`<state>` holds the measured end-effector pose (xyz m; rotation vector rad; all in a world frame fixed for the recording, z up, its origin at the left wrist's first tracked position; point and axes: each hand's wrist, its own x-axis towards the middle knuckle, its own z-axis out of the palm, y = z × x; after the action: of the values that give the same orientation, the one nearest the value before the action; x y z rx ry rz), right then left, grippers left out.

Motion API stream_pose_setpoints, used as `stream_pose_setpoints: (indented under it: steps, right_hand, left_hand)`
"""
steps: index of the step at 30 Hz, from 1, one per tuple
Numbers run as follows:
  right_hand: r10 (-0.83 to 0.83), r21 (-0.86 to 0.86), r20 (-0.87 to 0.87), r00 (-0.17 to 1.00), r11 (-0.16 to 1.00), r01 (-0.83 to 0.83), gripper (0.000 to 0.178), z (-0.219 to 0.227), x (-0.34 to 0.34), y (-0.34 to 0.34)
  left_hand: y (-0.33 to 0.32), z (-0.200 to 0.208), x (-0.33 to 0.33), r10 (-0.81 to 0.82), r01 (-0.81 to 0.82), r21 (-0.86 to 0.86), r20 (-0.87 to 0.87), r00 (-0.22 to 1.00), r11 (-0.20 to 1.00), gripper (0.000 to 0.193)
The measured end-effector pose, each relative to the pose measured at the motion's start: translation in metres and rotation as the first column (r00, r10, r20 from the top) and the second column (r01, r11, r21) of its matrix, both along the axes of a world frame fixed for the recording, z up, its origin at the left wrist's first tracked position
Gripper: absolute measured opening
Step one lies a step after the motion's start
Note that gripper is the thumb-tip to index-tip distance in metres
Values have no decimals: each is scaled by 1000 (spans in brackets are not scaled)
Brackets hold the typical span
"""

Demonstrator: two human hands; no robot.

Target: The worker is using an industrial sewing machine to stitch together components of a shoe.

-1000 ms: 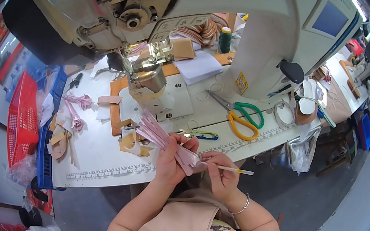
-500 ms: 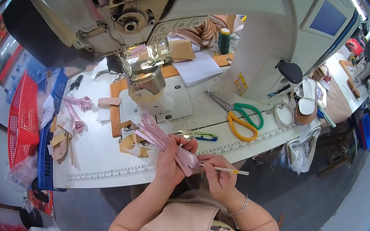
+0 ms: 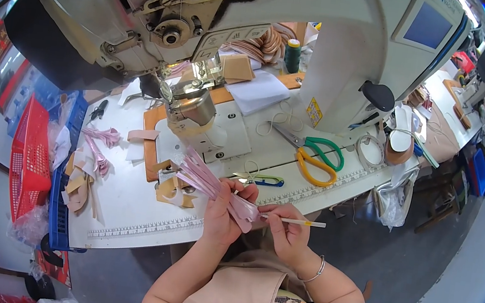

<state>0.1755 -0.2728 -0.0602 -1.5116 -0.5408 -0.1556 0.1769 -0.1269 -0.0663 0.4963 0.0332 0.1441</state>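
My left hand (image 3: 220, 216) is closed round a bundle of shiny pink strips (image 3: 201, 175), which fan out toward the sewing machine. Their gathered, rounded ends stick out on the right side of that hand. In a pinch, my right hand (image 3: 289, 236) holds a thin white pen-like stick (image 3: 310, 223) with a yellow band. Its tip meets the pink ends, and its other end points right. Both hands are just in front of the table's near edge. More pink strips (image 3: 97, 154) lie on the table at the left.
The sewing machine (image 3: 195, 111) stands over the table. Scissors (image 3: 315, 155) with green and orange handles and small thread snips (image 3: 260, 179) lie on it. Beige scraps (image 3: 173, 191) are near my left hand. A red basket (image 3: 30, 160) and blue crate (image 3: 60, 207) stand at left.
Almost nothing differs. The hands, the pink strips and the stick keep nearly the same place, with only a very slight shift of the view.
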Motion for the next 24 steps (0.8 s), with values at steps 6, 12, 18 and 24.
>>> stream_pose_setpoints:
  steps: [6,12,18,24]
  right_hand:
    - [-54,130,-52,997,990,60,5,7,3,-1]
    - [67,273,-147,987,962,-25,12,31,18,14]
    - [105,78,-126,986,992,-95,11,50,21,20]
    - [26,-157,81,996,987,-13,8,55,28,19]
  left_hand:
    - [-4,7,-2,6,1,103,-66,998,995,18]
    - [-3,7,-6,-136,132,142,16,991,981,21]
    - [-1,7,-10,-195,189,165,20,981,968,16]
    - [-5,6,-8,-175,175,176,-18,984,969,13]
